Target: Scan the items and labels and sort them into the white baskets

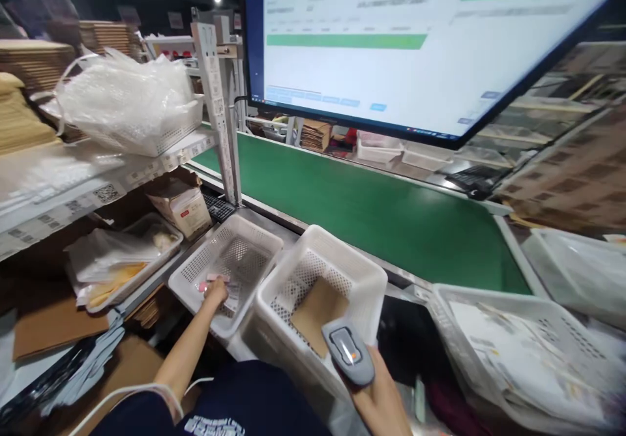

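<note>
My left hand [216,290] reaches into a shallow white basket [183,272], its fingers closed on a small pink item [203,287]. Clear plastic packaging lies in the same basket. A grey handheld scanner [348,351] is gripped in my right hand [374,384], above the front right side of a deeper white basket [267,290]. Inside that deeper basket rests a flat brown cardboard piece [317,309], partly hidden by the scanner.
A green conveyor [362,195] runs behind the baskets, beneath a large monitor [352,51]. At left, a shelf [105,191] holds plastic bags. Another white basket [443,292] at right contains papers and packets. A metal post [218,103] stands left of the conveyor.
</note>
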`<state>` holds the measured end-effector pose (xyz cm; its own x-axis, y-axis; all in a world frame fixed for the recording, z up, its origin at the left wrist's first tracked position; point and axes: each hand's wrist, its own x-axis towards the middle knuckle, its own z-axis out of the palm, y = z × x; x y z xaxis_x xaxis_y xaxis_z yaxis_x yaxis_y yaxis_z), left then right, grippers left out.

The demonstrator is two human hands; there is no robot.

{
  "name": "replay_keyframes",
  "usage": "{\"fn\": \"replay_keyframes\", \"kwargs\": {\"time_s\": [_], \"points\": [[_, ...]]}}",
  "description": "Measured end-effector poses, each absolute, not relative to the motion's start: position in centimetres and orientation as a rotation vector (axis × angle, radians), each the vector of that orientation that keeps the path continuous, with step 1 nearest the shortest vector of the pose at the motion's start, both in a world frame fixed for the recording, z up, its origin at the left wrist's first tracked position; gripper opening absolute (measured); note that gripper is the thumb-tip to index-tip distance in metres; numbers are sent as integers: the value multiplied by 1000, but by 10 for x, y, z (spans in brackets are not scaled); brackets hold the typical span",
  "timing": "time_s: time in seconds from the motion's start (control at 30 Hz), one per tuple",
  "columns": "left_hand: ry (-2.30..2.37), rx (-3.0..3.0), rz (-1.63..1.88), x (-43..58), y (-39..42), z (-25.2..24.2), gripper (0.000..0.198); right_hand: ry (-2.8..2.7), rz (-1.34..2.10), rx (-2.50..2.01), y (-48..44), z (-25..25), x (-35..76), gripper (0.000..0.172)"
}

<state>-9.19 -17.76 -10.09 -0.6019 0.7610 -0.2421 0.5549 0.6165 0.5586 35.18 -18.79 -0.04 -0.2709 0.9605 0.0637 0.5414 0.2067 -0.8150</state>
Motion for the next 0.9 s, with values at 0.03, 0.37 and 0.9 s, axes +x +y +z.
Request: {"fn": "replay_keyframes", "kwargs": {"time_s": [0.03,0.37,0.9], "points": [[2371,1052,580,-89,-176,-93,13,-2006,945,-1353,-188,3,348,33],[1854,1371,1392,5,-176,-25,18,-2339,823,-1402,-184,49,282,36],[2291,1296,1181,-61,-149,-52,31,-2027,921,-1452,-190,-33,356,35]]}}
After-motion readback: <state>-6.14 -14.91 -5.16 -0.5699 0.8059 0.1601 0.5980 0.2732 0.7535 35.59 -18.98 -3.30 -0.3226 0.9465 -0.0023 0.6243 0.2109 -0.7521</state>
